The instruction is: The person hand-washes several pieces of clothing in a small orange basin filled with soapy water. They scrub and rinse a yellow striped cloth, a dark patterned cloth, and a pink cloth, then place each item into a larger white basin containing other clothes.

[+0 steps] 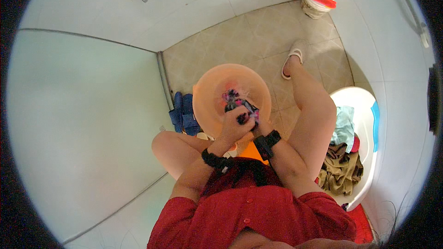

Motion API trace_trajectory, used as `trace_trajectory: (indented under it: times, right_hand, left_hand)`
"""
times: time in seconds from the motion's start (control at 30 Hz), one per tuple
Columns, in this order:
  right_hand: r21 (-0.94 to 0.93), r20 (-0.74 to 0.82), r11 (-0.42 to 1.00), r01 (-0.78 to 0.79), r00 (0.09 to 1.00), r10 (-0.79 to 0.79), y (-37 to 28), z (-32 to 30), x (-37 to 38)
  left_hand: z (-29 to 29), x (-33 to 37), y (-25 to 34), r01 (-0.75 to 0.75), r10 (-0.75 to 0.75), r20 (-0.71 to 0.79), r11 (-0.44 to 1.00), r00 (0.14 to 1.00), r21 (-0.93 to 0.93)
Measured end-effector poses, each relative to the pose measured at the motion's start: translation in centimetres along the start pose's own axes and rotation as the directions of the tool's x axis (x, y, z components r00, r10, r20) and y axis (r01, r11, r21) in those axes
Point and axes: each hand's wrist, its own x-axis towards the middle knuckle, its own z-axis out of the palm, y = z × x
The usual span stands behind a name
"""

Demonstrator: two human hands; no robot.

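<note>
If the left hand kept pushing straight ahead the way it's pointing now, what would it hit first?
Probably the dark patterned cloth that the left hand and right hand grip together, then the inside of the orange basin beyond it. Depth is unclear from this top-down view.

Both forearms are entering from the lower centre of the frame and converging toward the middle. Left hand (234, 127) is sitting at frame centre, fingers curling closed in a fist-like grip, knuckles facing up. Right hand (258, 123) is pressing just beside it, touching, mostly hidden behind the left. Each wrist is wearing a dark band. Bare knees are flanking the arms, lower left and right.
</note>
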Motion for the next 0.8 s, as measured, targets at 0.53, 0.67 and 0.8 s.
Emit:
trace_trajectory:
  times: [0.53, 0.67, 0.8]
  right_hand:
    - [-0.850, -0.287, 0.509, -0.138, 0.931, -0.227, -4.5, 6.3, 1.7]
    - [-0.928, -0.300, 0.290, -0.235, 0.932, -0.205, -3.9, 5.0, 3.6]
    - [-0.936, -0.341, 0.148, -0.319, 0.928, -0.152, -2.3, 3.4, 4.4]
  left_hand:
    - [-5.0, 7.0, -9.0, 0.157, -0.129, -0.093, 0.728, 0.987, 0.667]
    - [-1.8, 7.5, -15.5, 0.172, -0.327, 0.047, 0.608, 0.944, 0.775]
    - [3.2, 5.0, -20.2, -0.006, -0.359, 0.166, 0.407, 0.918, 0.913]
